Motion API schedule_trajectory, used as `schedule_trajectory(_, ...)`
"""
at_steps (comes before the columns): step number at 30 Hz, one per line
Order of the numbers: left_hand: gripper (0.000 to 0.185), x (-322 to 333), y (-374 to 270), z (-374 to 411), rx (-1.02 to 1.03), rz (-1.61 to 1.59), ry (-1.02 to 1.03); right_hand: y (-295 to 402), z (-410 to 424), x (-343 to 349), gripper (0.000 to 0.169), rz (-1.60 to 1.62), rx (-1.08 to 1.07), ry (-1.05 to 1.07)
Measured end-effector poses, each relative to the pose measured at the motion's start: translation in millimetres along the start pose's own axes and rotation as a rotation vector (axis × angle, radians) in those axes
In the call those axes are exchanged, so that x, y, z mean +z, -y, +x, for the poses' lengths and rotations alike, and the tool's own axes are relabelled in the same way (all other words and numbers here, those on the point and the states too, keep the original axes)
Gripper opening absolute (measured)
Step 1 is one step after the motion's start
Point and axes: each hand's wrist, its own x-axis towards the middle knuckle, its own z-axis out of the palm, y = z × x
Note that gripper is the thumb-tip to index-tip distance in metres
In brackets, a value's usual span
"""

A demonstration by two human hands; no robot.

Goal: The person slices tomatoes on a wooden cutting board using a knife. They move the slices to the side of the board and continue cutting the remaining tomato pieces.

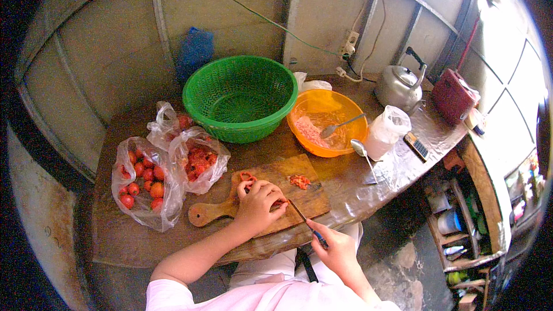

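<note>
My right hand (pixel 332 242) grips a knife (pixel 302 214) with a dark blade and blue on its handle. The blade tip meets my left hand (pixel 261 201), which is curled over red pieces on a wooden cutting board (pixel 276 168). What lies beneath those fingers is mostly hidden. A red strip, perhaps chili or tomato (pixel 248 176), shows above the left fingertips. Small chopped red bits (pixel 299 182) form a pile on the board's right part. Beyond the board, an orange bowl (pixel 329 95) contains pinkish chopped matter (pixel 310 131) and a metal spoon (pixel 341 125).
Plastic bags of red tomatoes (pixel 147 177) sit at left. A green plastic basket (pixel 242 131) stands behind. On the right are a spoon (pixel 365 155), a bag of white material (pixel 384 134), a calculator (pixel 416 146) and a metal kettle (pixel 398 86). The table edge runs before me.
</note>
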Motion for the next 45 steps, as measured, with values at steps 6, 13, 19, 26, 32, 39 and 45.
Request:
schedule_trajectory(6,0.014,0,-6,1,-0.054,0.004,0.026,4,2,-1,0.045,-0.031,-0.005,0.028)
schedule_trajectory(13,0.014,-1,-8,1,-0.084,-0.002,0.03,6,15,11,0.041,0.0,0.052,0.073)
schedule_trajectory(19,0.015,1,-6,1,-0.1,-0.007,0.034,9,27,21,0.041,0.025,0.007,0.011)
schedule_trajectory(26,0.015,5,-4,0,-0.094,0.009,0.006,3,2,11,0.046,-0.004,0.035,0.044)
schedule_trajectory(32,0.014,3,-5,-1,-0.097,-0.007,-0.012,-2,4,9,0.046,-0.019,-0.016,-0.01)
schedule_trajectory(39,0.013,2,-4,-1,-0.114,-0.015,-0.003,18,6,1,0.043,-0.029,0.037,0.038)
schedule_trajectory(45,0.013,0,-5,0,-0.114,-0.035,0.003,18,9,5,0.043,-0.061,0.016,0.045)
